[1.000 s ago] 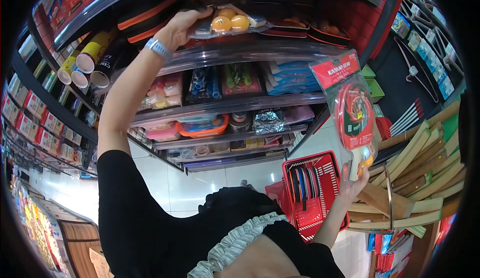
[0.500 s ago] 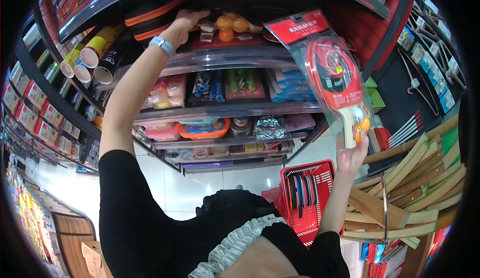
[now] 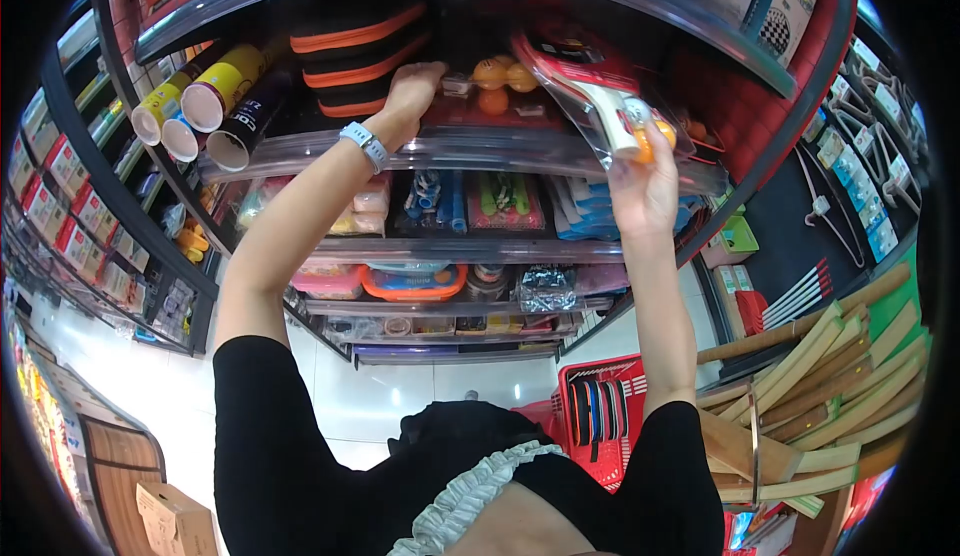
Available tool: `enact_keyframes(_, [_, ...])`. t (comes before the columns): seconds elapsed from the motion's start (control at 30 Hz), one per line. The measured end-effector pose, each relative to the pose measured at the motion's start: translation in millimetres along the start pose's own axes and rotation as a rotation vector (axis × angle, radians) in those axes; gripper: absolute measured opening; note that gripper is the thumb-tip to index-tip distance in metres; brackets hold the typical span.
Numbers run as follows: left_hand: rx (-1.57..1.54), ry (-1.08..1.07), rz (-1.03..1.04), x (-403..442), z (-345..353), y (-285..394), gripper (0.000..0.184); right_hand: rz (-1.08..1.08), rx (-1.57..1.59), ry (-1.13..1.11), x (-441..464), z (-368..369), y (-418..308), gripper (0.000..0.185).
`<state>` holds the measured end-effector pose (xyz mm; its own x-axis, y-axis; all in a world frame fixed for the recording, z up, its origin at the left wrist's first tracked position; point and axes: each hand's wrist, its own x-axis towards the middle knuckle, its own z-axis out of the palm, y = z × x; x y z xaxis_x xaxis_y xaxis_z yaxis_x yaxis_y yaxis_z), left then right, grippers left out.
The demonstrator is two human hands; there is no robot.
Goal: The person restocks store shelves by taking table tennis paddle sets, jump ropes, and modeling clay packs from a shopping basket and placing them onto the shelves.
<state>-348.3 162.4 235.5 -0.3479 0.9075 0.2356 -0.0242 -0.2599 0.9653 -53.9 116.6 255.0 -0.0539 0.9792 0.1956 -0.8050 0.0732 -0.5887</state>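
Note:
My right hand [image 3: 645,191] grips a packaged table tennis set by its handle end. Inside the clear plastic are a red-backed table tennis bat [image 3: 612,116] with a pale handle and orange and white balls [image 3: 655,136]. The set's far end is over the upper shelf. My left hand [image 3: 415,91], with a pale wristband, rests at the same shelf beside stacked black cases with orange zips [image 3: 360,56]. Its visible fingers stretch out, partly hidden, with no held thing showing. Just right of it lies another pack with orange balls [image 3: 492,76].
Tubes [image 3: 225,86] lie left on the shelf [image 3: 480,151]. Lower shelves hold toys and an orange-rimmed tub [image 3: 415,284]. A red basket [image 3: 640,371] with striped cases stands on the floor. Wooden sticks [image 3: 840,386] fill a rack at right.
My right hand has moved up and left, carrying the table tennis set from in front of the shelf to over it. My left hand has shifted right and slightly down beside the cases.

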Motion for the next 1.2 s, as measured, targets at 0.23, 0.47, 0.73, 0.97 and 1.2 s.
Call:
enact_keyframes(0.23, [-0.041,0.103,0.108,-7,2,-5,0.025,0.05,-0.033,-0.156,32,45,46,0.024])
enact_keyframes(0.47, [-0.026,0.073,0.183,-2,-4,-13,0.026,0.329,-0.506,-0.534,20,65,67,0.025])
enact_keyframes(0.73, [-0.046,0.046,0.161,-2,-5,-9,0.025,-0.828,-0.906,-0.229,58,24,41,0.018])
enact_keyframes(0.97, [-0.085,0.074,0.16,-6,-1,-3,0.022,-0.192,-0.827,-0.318,104,25,51,0.057])
enact_keyframes(1.2, [-0.121,0.062,0.161,2,-6,-7,0.02,-0.124,-0.799,-0.429,97,41,52,0.048])
